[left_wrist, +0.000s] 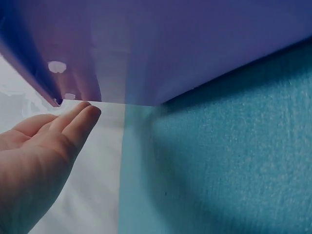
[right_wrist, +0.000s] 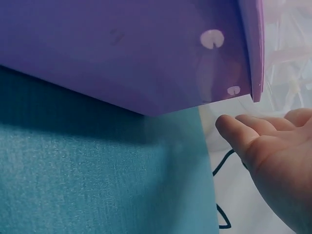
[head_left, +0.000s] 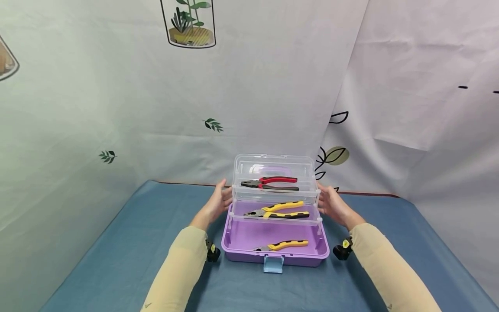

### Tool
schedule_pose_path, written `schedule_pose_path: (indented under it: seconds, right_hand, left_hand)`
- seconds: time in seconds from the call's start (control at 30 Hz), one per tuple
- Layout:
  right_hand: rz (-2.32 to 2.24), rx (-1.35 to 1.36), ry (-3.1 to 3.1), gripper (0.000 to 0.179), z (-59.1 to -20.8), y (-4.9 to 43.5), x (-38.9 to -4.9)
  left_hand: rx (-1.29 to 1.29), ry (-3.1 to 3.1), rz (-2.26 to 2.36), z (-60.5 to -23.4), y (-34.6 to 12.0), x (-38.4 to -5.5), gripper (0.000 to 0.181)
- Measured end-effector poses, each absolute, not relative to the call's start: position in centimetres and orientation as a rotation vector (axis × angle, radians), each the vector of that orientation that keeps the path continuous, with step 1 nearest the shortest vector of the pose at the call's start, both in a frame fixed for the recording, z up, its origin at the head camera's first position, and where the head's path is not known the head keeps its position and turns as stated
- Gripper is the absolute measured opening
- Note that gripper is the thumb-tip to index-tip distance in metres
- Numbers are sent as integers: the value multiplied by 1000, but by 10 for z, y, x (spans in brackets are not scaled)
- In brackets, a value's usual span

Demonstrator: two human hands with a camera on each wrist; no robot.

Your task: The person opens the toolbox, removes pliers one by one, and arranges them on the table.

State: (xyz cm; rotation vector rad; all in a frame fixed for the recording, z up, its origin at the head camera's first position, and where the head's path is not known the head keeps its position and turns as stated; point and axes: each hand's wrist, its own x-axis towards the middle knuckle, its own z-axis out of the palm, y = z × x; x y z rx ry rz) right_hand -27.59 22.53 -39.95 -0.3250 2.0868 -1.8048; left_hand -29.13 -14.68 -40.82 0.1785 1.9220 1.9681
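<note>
A purple toolbox [head_left: 249,234] stands opened on the blue-covered table, its clear trays [head_left: 315,220] raised in steps at the back. Red-and-black pliers [head_left: 278,179] lie in the upper tray, yellow-and-black pliers [head_left: 288,214] in the lower one. Another yellow-handled pair of pliers [head_left: 288,244] sits in the purple base, partly hidden by the front rim. My left hand [head_left: 217,203] is at the box's left side, fingers extended along the trays. On the right side my right hand [head_left: 333,204] mirrors it. Both wrist views show straight fingers [left_wrist: 84,124] beside the purple side wall [right_wrist: 146,48].
A light blue latch [head_left: 273,264] hangs down at the toolbox's front. The blue tablecloth [head_left: 156,242] spreads around the box. Behind it hangs a white patterned curtain [head_left: 273,86]. Dark wrist-worn devices [head_left: 342,249] sit under both forearms, close to the box's sides.
</note>
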Motion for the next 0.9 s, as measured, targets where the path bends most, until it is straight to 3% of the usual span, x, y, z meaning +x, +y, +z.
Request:
schedule_pose_path:
  seconds: [0.9]
  right_hand:
    - [-1703,-257,2117,63,-404,225,-279]
  left_hand:
    - [97,1973,1858,-412,-147,-289,82]
